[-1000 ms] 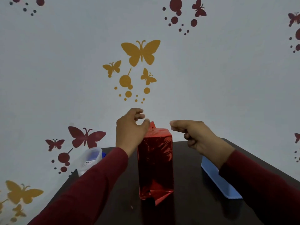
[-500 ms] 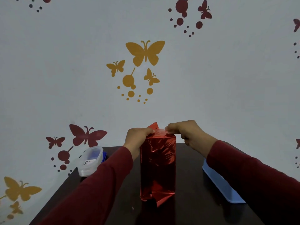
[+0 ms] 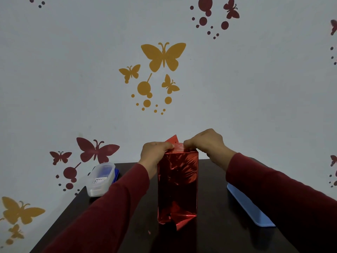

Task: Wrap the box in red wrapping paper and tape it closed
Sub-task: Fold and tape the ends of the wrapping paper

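A pale wall point(image 3: 255, 88) dotted with butterfly stickers point(image 3: 163, 56) fills most of the view, and below it a dark table point(image 3: 215, 225) runs away from the person. On the table, dead centre and straight ahead of both arms, the box point(image 3: 177, 185) stands on end in shiny red paper point(image 3: 179, 219), its long axis upright, so its top end sits right under the hands. The left hand point(image 3: 155, 152) has its fingers curled onto the top's left edge; the right hand point(image 3: 205, 142) pinches the paper at the top's right side. Both are about equally near. A triangular flap point(image 3: 173, 138) pokes up between them, so that end looks not yet closed, and loose paper also juts out at the foot. A clear tub point(image 3: 101, 178) sits left, a blue lid point(image 3: 249, 207) right, both well apart from the box.
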The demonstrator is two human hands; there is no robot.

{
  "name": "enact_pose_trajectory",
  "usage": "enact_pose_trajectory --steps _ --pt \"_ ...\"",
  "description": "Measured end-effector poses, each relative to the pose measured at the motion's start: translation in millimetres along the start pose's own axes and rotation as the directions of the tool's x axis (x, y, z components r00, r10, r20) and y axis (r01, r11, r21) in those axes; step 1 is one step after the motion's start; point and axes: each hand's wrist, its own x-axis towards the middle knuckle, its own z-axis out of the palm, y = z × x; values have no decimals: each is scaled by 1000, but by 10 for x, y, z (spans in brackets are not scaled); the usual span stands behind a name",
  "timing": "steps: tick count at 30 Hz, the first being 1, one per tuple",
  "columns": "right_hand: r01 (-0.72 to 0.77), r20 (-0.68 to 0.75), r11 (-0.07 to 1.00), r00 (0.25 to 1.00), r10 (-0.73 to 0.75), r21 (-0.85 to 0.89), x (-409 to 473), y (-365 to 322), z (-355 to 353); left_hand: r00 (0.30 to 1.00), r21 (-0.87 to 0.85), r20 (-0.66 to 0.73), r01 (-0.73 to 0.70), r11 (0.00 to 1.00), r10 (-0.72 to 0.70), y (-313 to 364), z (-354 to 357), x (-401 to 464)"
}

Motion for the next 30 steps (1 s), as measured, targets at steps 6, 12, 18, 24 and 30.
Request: enact_pose_trajectory --steps 6,12,18,24,30 --pt "-54 79 958 996 33 283 -45 84 32 1000 -9 18 -15 1000 15 -37 -21 17" --pt "-262 285 809 951 122 527 -158 140 154 999 2 40 -12 1000 11 -42 -29 18" --pt "-239 253 875 957 140 421 -153 51 156 999 -1 42 -20 1000 20 -57 -26 31" --pt "-302 329 843 931 159 446 -145 147 116 1000 8 17 -14 1000 14 -77 -33 75" --pt "-244 353 796 935 42 554 -110 344 103 999 -4 36 -20 1000 21 -82 -19 46"
